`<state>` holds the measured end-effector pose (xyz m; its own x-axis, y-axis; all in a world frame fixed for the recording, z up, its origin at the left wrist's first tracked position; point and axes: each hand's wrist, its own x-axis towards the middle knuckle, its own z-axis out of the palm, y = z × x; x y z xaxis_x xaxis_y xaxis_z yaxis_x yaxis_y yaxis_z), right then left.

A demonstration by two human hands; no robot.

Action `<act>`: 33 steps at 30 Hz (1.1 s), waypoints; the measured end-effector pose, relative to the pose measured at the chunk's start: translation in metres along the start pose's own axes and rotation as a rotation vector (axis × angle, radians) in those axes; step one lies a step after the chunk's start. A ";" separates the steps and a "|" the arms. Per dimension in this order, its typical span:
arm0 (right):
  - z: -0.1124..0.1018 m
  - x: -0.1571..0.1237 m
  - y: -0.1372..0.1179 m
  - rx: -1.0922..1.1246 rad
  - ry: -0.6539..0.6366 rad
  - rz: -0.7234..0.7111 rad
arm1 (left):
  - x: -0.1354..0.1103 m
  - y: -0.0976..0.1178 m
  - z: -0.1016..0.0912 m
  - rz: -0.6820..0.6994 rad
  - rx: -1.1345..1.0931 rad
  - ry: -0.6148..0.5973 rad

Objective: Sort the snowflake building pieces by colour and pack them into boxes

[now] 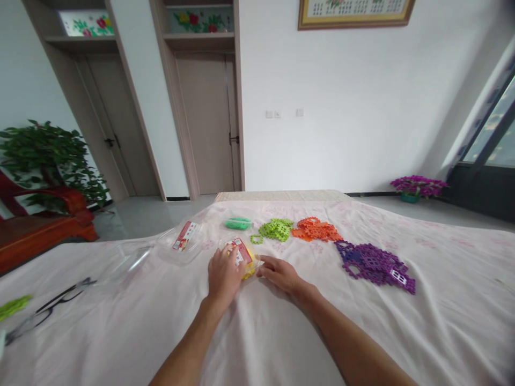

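Observation:
A clear plastic bag of yellow pieces with a red label (243,255) lies on the pink bedsheet (281,332). My left hand (223,275) rests on the bag's left side, fingers curled over it. From the right, my right hand (280,273) has its fingertips against the bag's edge. Beyond the bag lie heaps of square lattice pieces: lime green (276,229), orange (317,229) and purple (374,262). A small green bag (238,223) sits farther back.
An empty clear bag with a red label (183,240) lies left of my hands. Black glasses (48,308) and a green piece (14,305) rest near the left edge. A red wooden chair (44,220), a plant (44,155) and doors (207,118) stand beyond.

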<state>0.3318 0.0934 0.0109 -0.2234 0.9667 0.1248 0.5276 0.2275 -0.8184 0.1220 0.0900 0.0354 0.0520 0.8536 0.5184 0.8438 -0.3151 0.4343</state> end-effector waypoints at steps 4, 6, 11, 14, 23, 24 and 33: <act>0.001 0.000 0.000 -0.188 -0.005 -0.130 | -0.013 0.021 -0.002 0.177 0.192 -0.060; 0.002 0.000 0.000 -0.222 0.015 -0.145 | -0.019 0.026 0.002 0.226 0.231 -0.101; 0.006 0.002 0.005 -0.298 0.094 -0.157 | -0.020 0.016 0.011 0.273 0.229 -0.045; 0.008 0.004 0.008 -0.317 0.121 -0.153 | -0.017 0.006 0.013 0.267 0.197 0.001; 0.011 0.007 0.013 -0.321 0.151 -0.116 | -0.008 -0.019 0.010 0.212 0.106 0.090; 0.011 0.007 0.013 -0.316 0.157 -0.109 | -0.009 -0.020 0.008 0.192 0.088 0.124; 0.011 0.006 0.009 -0.354 0.216 -0.044 | 0.000 -0.064 -0.016 -0.162 0.157 0.297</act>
<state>0.3265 0.0997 -0.0022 -0.0954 0.9489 0.3009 0.7790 0.2594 -0.5709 0.0593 0.1034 0.0188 -0.2265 0.7225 0.6532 0.9013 -0.0989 0.4218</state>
